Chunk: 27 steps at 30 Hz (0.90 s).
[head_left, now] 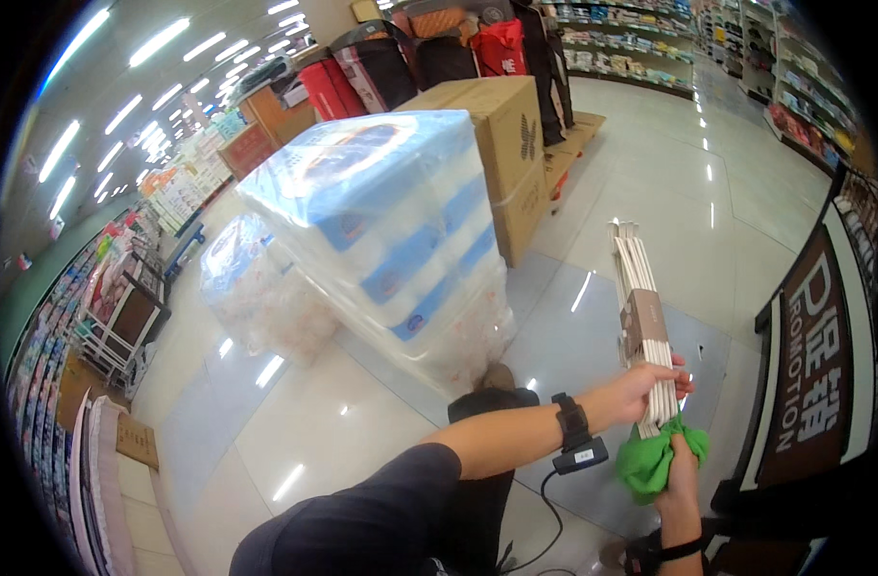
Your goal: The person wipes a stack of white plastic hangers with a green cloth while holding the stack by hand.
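Observation:
My left hand (644, 392) is closed around the lower part of a bundle of slim white rods (637, 263), perhaps clothes hangers seen edge-on. A brown card sleeve (644, 324) wraps the bundle's middle. Bunched in my right hand (680, 471) is a green cloth (642, 466), pressed against the bundle's near end. The cloth covers that end, so its tip is hidden. The bundle tilts away from me above the tiled floor.
Plastic-wrapped blue-and-white packs (381, 216) stand stacked just left, before a large cardboard box (514, 158). To my right is a dark display stand with a promotion sign (806, 367). A cable (547, 504) hangs from my left wrist. Stocked shelves (626, 36) line the back.

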Available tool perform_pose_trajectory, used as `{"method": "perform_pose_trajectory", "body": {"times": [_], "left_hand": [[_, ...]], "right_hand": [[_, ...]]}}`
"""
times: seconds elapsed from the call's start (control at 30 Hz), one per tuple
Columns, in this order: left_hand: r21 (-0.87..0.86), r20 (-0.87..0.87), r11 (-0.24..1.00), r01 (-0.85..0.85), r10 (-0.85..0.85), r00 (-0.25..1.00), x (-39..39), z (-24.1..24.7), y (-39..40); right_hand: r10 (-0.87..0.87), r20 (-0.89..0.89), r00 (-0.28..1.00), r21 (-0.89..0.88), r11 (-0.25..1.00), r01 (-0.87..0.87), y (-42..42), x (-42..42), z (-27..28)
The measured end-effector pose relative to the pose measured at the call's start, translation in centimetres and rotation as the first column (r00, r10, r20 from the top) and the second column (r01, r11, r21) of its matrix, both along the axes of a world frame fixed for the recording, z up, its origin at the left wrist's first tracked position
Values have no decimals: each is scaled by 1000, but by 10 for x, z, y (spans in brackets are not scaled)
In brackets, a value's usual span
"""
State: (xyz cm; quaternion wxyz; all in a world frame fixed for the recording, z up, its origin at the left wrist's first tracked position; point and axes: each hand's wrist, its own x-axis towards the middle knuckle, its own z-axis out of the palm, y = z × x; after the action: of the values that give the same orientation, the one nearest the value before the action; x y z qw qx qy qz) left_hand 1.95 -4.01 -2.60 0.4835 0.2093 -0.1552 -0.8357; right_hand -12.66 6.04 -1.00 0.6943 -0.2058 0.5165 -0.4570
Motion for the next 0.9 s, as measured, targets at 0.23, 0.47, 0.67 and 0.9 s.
{"method": "perform_pose_trajectory", "body": {"times": [0.23,0.47,0.67,0.9], "left_hand": [[-321,308,937,136,-33,951,-14,-3,9],[-264,474,908,326,-172,864,-25,-9,42],[-110,203,876,469,-442,874,-21,4,51],[-181,323,947,265,-197,925,0,9,24]], "right_hand": [[-23,-523,852,-663,639,-390,-11,7,19],[-36,-842,539,-421,669,-613,-15,-9,-8],[-72,-640,765,-525,768,-367,-12,7,-3],[-265,-863,429,-504,504,-702,16,25,-9]]}}
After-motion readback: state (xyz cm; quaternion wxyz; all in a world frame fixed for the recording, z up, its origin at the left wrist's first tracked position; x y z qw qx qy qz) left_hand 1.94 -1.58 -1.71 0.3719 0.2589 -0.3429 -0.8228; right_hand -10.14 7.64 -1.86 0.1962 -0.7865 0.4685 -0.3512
